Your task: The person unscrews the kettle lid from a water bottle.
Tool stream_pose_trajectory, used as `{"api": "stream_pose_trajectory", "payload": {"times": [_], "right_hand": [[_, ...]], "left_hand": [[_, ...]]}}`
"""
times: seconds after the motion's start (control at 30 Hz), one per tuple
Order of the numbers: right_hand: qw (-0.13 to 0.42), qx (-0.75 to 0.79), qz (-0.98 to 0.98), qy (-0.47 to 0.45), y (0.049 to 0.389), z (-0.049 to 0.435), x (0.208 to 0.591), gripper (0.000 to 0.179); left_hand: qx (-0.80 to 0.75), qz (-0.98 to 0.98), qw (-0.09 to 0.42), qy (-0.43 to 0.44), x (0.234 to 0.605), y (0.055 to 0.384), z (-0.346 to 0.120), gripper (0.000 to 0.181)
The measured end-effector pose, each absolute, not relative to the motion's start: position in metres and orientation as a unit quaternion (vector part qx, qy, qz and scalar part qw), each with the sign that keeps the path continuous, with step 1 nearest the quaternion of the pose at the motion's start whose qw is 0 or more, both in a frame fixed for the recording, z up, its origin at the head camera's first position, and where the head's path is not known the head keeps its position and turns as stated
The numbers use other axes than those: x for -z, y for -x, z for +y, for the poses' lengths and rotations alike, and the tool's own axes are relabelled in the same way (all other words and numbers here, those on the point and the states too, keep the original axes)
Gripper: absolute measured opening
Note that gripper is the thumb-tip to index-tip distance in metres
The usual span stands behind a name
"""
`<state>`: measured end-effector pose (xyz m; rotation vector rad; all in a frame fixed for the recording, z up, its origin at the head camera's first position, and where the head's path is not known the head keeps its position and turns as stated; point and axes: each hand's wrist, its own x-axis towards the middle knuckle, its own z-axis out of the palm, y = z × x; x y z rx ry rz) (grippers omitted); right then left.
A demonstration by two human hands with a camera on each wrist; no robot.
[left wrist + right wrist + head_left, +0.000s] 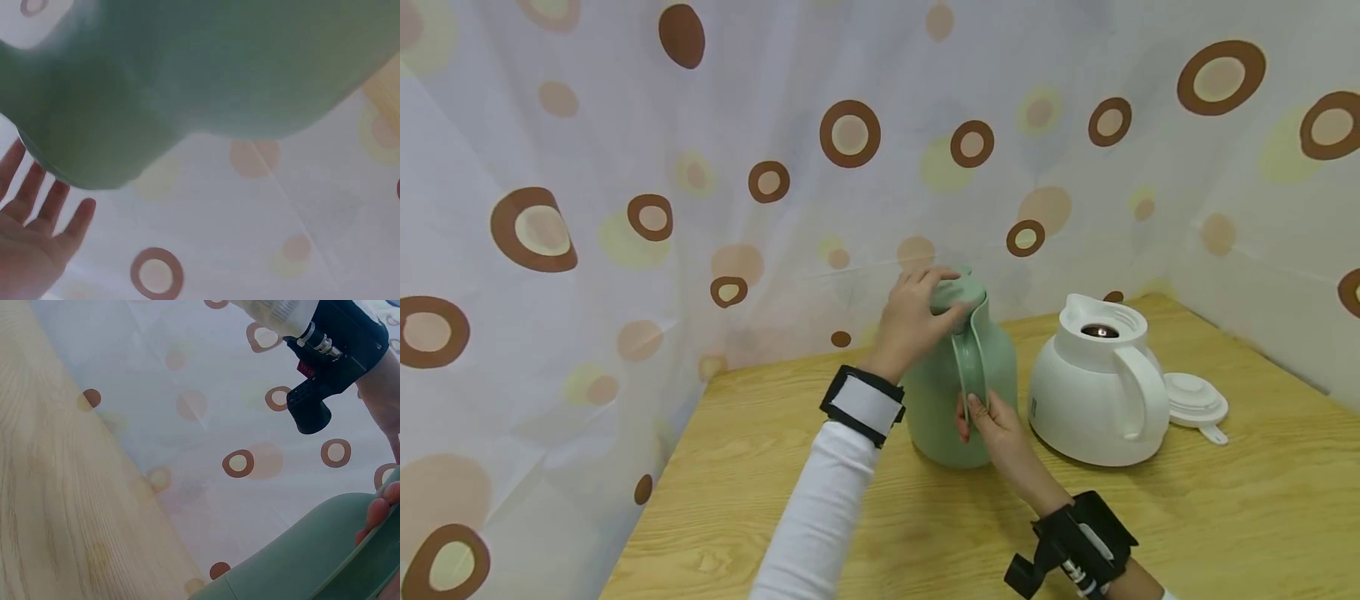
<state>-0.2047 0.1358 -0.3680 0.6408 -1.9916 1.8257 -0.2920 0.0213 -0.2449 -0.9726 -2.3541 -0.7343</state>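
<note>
A green thermos jug (936,425) stands upright on the wooden table, its handle (972,367) toward me. My left hand (913,317) spans the green lid (961,289), fingers on the far side and thumb on the near side. Lower down, my right hand (1000,429) grips the handle, thumb on its outer face. In the left wrist view the jug's wall (219,75) fills the top, and the left fingertips (81,215) are by its rim. The right wrist view catches the right fingers (377,514) wrapped round the handle; the rest of that hand is mostly cut off.
Right of the green jug stands a white thermos jug (1093,400), its mouth uncovered and its inner liner showing. Behind it lies a white lid (1193,398) with a small tab. A patterned curtain (887,200) hangs along the back of the wooden table (737,475).
</note>
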Motion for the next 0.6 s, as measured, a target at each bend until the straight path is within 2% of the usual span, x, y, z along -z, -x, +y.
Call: {"api": "stream_pose_trajectory", "payload": {"times": [0.13, 0.23, 0.43, 0.6], "right_hand": [[0.182, -0.645, -0.709, -0.220, 0.204, 0.136, 0.369, 0.030], [0.181, -0.645, -0.710, -0.217, 0.204, 0.137, 0.370, 0.031], [0.184, -0.651, -0.699, -0.230, 0.206, 0.136, 0.370, 0.030], [0.185, -0.652, -0.696, -0.237, 0.206, 0.134, 0.371, 0.030]], "left_hand": [[0.321, -0.829, 0.221, 0.400, 0.247, 0.297, 0.010, 0.027], [0.309, -0.825, 0.223, 0.418, 0.249, 0.298, 0.007, 0.023], [0.256, -0.846, 0.258, 0.391, 0.246, 0.295, 0.014, 0.022], [0.184, -0.857, 0.317, 0.362, 0.246, 0.291, 0.022, 0.022]]}}
